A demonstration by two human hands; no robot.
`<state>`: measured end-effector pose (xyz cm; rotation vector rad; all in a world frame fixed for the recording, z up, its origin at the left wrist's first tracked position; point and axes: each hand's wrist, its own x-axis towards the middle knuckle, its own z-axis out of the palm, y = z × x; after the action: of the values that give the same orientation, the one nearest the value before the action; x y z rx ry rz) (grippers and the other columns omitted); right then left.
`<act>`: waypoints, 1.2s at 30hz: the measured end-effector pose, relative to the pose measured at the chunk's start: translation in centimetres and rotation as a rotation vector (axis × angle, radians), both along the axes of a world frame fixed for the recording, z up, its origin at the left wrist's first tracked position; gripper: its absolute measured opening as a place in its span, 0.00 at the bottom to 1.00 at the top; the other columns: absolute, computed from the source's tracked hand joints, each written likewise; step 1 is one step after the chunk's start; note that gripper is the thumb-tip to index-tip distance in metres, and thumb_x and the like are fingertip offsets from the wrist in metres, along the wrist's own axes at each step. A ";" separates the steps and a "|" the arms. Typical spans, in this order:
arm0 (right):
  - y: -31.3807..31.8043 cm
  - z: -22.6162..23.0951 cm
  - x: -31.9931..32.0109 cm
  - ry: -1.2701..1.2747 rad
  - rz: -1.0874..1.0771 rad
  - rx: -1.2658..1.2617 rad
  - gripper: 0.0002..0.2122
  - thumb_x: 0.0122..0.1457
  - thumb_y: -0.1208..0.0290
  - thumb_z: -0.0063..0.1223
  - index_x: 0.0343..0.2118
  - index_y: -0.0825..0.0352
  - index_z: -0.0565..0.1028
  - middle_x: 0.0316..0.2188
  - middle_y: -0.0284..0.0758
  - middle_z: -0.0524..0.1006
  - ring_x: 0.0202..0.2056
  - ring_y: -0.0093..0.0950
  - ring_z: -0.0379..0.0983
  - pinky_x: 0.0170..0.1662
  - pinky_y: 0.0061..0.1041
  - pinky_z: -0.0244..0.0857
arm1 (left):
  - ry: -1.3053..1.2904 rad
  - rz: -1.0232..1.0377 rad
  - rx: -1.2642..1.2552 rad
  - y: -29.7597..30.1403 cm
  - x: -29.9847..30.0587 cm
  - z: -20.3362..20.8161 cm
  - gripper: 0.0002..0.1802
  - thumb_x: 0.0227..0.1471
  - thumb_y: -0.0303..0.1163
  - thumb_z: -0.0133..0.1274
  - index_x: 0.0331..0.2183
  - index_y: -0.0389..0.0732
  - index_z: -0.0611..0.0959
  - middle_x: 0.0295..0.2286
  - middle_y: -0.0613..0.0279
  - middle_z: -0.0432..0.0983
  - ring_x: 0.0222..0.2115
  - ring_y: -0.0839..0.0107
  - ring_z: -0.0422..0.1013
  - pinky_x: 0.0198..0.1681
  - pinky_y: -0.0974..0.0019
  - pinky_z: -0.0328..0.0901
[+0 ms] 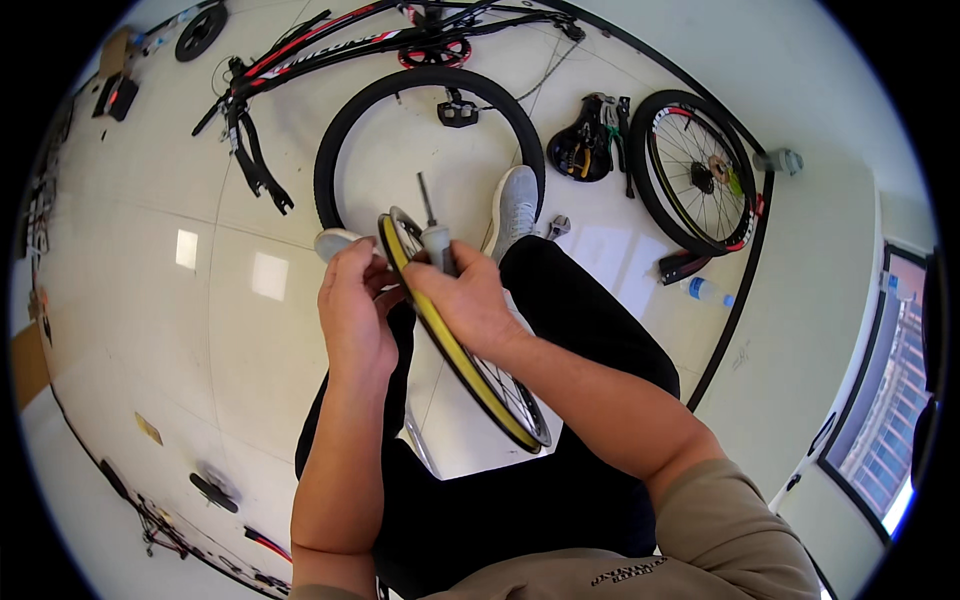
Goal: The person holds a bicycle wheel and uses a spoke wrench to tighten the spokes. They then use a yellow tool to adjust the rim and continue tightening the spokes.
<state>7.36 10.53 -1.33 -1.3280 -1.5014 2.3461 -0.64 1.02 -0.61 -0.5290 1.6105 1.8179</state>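
Note:
A bare bicycle wheel (470, 375) with a yellow rim strip and dark spokes stands tilted between my knees. My left hand (355, 300) is closed at the upper left edge of its rim; the fingertips are partly hidden behind it. On the other side, my right hand (465, 300) presses its thumb on the yellow strip. That same hand also grips a screwdriver (436, 243) with a pale grey handle, its metal shaft pointing up and away from me. Just beyond my shoes lies a loose black tyre (333, 130) on the floor.
A black and red bicycle frame (345, 45) lies at the far side. To the right are a saddle (580, 145), a wheel with a tyre (648, 170), an adjustable wrench (558, 228) and a water bottle (708, 291). A small black wheel (201, 32) lies far left.

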 end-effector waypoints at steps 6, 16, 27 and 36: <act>-2.2 -0.6 1.0 0.066 0.099 0.057 0.14 0.54 0.68 0.58 0.40 0.72 0.75 0.33 0.35 0.77 0.37 0.23 0.72 0.43 0.25 0.67 | -0.169 -0.004 0.130 -1.0 0.5 -2.4 0.16 0.60 0.38 0.50 0.45 0.37 0.77 0.36 0.61 0.76 0.36 0.69 0.72 0.41 0.64 0.68; -1.8 0.3 1.1 0.069 0.117 0.063 0.16 0.52 0.69 0.56 0.41 0.75 0.74 0.30 0.40 0.78 0.32 0.28 0.73 0.41 0.29 0.68 | -0.267 0.036 0.183 0.2 0.8 -2.0 0.16 0.61 0.39 0.47 0.41 0.36 0.79 0.34 0.58 0.79 0.34 0.66 0.75 0.40 0.61 0.72; -3.1 0.0 2.1 0.264 0.118 0.414 0.24 0.52 0.71 0.62 0.50 0.71 0.66 0.36 0.47 0.78 0.38 0.34 0.78 0.43 0.31 0.71 | -0.280 -0.099 0.340 -0.3 0.4 -0.2 0.26 0.64 0.47 0.44 0.42 0.31 0.81 0.35 0.55 0.80 0.36 0.64 0.77 0.44 0.63 0.71; -2.9 0.7 2.7 0.539 0.099 0.525 0.26 0.56 0.81 0.54 0.58 0.73 0.61 0.49 0.44 0.74 0.49 0.31 0.74 0.52 0.28 0.67 | -0.069 -0.196 0.585 -0.5 0.7 1.6 0.25 0.68 0.47 0.37 0.50 0.35 0.73 0.42 0.47 0.78 0.40 0.65 0.75 0.46 0.61 0.71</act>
<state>10.05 7.63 -0.62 -0.4661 -1.8181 1.9167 0.08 0.53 1.01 -0.1562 0.9715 1.9707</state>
